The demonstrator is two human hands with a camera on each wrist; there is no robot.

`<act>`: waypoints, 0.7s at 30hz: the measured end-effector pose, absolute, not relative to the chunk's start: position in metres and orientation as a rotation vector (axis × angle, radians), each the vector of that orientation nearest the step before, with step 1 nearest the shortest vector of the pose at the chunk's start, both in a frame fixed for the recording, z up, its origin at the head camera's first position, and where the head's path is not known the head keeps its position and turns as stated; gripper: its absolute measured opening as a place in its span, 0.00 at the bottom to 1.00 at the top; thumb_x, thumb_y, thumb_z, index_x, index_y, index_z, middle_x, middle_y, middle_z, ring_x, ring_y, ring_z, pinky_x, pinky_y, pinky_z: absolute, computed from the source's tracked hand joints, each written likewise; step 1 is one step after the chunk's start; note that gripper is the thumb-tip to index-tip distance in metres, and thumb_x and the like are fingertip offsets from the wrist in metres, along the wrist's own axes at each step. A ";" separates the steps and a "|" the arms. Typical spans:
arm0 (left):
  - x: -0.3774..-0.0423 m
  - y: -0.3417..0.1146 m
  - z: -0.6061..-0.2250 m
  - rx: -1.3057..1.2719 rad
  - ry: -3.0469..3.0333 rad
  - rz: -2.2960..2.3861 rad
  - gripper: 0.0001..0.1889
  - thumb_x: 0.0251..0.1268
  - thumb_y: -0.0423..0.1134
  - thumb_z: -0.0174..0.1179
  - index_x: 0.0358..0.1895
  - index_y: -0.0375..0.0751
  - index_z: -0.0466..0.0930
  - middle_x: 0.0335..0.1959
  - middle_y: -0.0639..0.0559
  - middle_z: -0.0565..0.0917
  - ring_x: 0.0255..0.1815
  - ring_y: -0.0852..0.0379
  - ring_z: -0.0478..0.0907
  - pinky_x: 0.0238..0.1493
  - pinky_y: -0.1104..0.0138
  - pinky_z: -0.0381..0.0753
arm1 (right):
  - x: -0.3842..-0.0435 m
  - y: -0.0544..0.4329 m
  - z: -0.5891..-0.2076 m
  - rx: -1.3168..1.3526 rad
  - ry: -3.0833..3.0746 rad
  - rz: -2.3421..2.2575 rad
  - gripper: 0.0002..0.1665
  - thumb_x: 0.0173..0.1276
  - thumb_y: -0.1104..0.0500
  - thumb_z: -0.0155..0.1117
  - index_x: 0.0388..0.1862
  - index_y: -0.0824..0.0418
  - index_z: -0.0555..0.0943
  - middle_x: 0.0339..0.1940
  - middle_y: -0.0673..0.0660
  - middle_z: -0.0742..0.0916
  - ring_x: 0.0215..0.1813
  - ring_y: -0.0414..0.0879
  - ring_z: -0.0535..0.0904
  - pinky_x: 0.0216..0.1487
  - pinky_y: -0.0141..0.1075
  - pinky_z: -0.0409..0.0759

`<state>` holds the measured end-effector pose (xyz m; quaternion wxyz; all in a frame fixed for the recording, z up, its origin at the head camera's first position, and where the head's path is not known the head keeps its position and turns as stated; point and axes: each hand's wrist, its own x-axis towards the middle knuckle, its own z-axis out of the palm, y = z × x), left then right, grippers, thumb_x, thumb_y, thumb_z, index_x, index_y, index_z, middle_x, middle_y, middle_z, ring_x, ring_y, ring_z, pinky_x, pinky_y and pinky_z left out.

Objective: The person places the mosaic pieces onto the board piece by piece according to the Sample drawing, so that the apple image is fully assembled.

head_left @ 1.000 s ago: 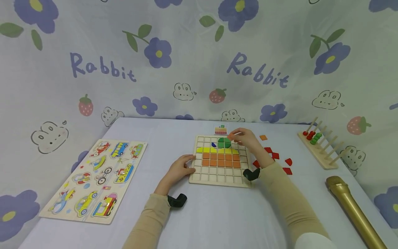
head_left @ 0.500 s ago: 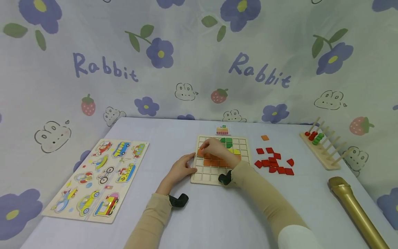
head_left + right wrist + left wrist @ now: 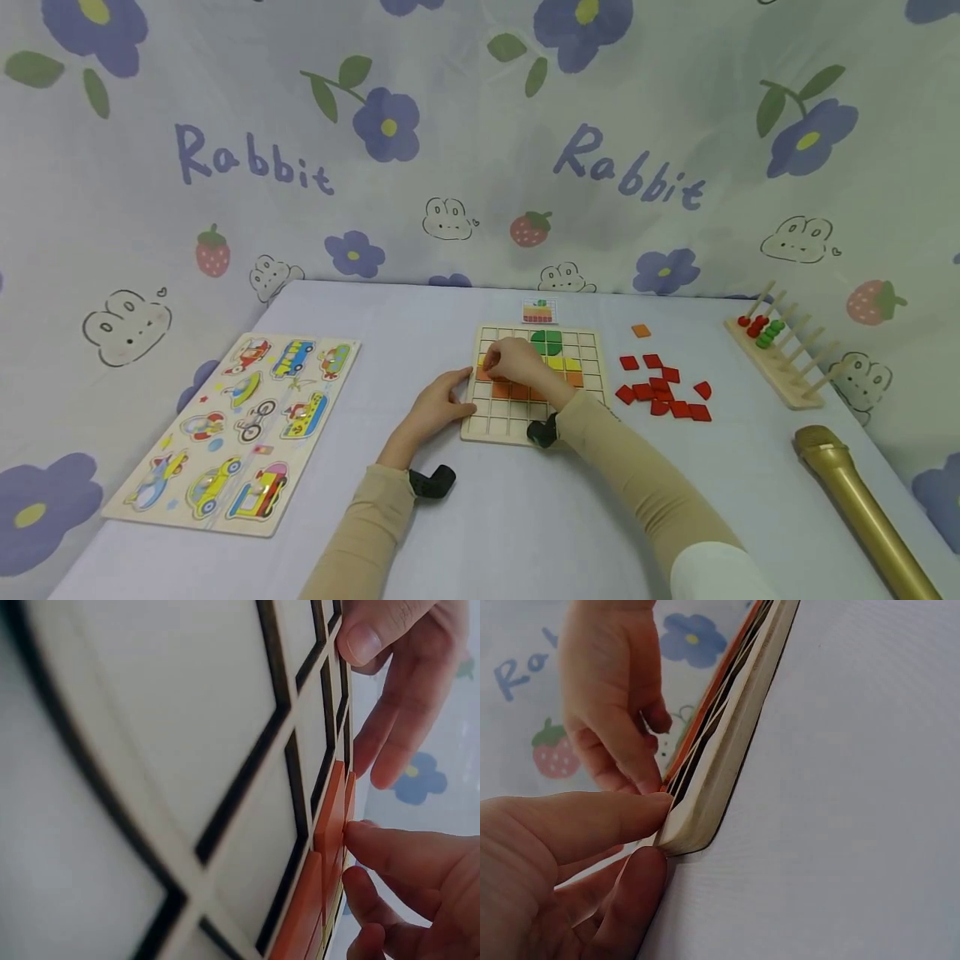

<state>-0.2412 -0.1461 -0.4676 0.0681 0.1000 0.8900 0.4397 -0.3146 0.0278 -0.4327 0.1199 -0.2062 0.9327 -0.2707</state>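
A wooden grid board [image 3: 510, 427] lies in the middle of the table, holding orange square tiles [image 3: 520, 392], yellow pieces and green rounded pieces [image 3: 546, 342]. My left hand [image 3: 435, 407] rests at the board's left edge, its thumb and fingers apart and touching the rim. Over the board's left side, my right hand [image 3: 517, 363] bends its fingertips onto an orange tile [image 3: 482, 374] in the leftmost column. In the right wrist view, the right fingertips meet the edge of that orange tile [image 3: 350, 799]. The right hand and sleeve hide part of the yellow row.
Several red pieces [image 3: 660, 387] and one loose orange tile [image 3: 641, 331] lie right of the board. Behind it stands a small pattern card [image 3: 539, 311]. A vehicle puzzle [image 3: 240, 425] is at left; a bead rack [image 3: 780, 354] and gold microphone [image 3: 847, 492] are at right.
My right hand has carried an orange tile from the board's upper right to its left column, where it has stayed over the last half second. The left hand keeps its place at the edge.
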 end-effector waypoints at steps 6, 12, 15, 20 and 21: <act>-0.241 -0.146 -0.468 0.288 2.685 1.311 0.33 0.55 0.36 0.65 0.66 0.40 0.65 0.45 0.47 0.75 0.23 0.59 0.67 0.26 0.67 0.68 | -0.317 0.043 -0.425 -0.480 2.706 -1.009 0.06 0.59 0.60 0.66 0.35 0.59 0.80 0.34 0.54 0.81 0.35 0.47 0.74 0.35 0.35 0.71; -0.242 -0.146 -0.470 0.278 2.694 1.293 0.34 0.54 0.37 0.65 0.66 0.40 0.65 0.48 0.47 0.75 0.23 0.59 0.67 0.25 0.67 0.68 | -0.331 0.096 -0.411 -0.293 2.772 -1.171 0.12 0.64 0.60 0.61 0.45 0.63 0.78 0.43 0.60 0.80 0.44 0.52 0.74 0.41 0.41 0.72; -0.242 -0.147 -0.470 0.274 2.690 1.300 0.34 0.54 0.37 0.65 0.66 0.41 0.65 0.51 0.47 0.74 0.23 0.59 0.67 0.25 0.67 0.68 | -0.337 0.130 -0.408 -0.209 2.808 -1.161 0.16 0.66 0.60 0.58 0.51 0.64 0.76 0.50 0.64 0.78 0.52 0.57 0.72 0.49 0.46 0.72; -0.244 -0.146 -0.472 0.284 2.696 1.300 0.34 0.54 0.37 0.65 0.66 0.40 0.65 0.50 0.46 0.74 0.23 0.59 0.67 0.25 0.68 0.68 | -0.347 0.182 -0.406 -0.116 2.849 -1.076 0.23 0.66 0.63 0.53 0.60 0.67 0.71 0.62 0.70 0.71 0.62 0.64 0.64 0.59 0.55 0.64; -0.244 -0.146 -0.473 0.285 2.698 1.300 0.33 0.54 0.37 0.65 0.66 0.40 0.65 0.51 0.47 0.74 0.23 0.60 0.67 0.25 0.68 0.68 | -0.348 0.192 -0.407 -0.102 2.863 -1.049 0.24 0.65 0.64 0.52 0.61 0.68 0.70 0.64 0.70 0.69 0.62 0.64 0.64 0.59 0.55 0.63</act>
